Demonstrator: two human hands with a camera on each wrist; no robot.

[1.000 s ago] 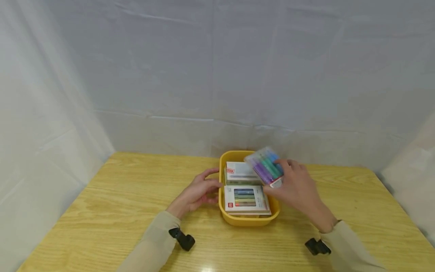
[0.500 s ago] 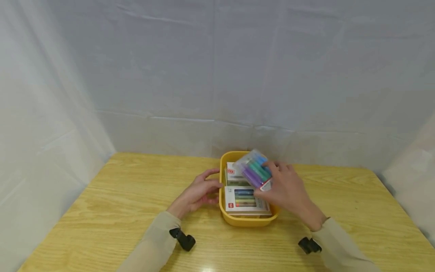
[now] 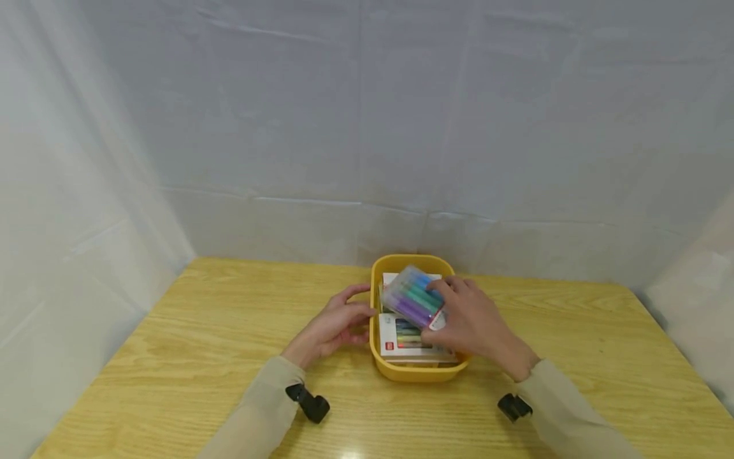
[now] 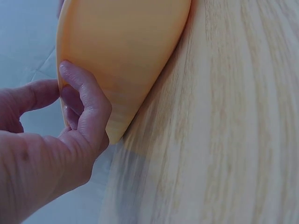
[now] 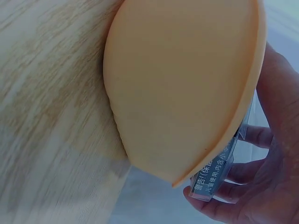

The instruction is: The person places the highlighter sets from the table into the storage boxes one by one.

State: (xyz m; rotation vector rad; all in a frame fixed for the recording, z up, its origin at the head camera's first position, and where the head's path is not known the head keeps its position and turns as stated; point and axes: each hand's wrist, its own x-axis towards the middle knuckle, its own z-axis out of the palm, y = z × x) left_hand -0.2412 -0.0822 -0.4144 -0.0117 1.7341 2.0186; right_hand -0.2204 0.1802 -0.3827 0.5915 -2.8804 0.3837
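Showing the head view: a rounded yellow plastic bin (image 3: 410, 373) stands at frame centre on the light wood-grain tabletop (image 3: 189, 331). The right hand (image 3: 471, 322) pinches a clear plastic pack of coloured markers (image 3: 411, 296) between thumb and fingers, holding it tilted over the bin's upper half. Beneath it lie two white boxed marker sets (image 3: 401, 347), one toward the bin's lower edge, one partly hidden behind the pack. The left hand (image 3: 332, 326) rests on the tabletop at centre left, its fingers loosely curled, fingertips touching the bin's outer left wall; the left wrist view confirms this contact. White fabric sheeting (image 3: 367, 127) fills the upper frame.
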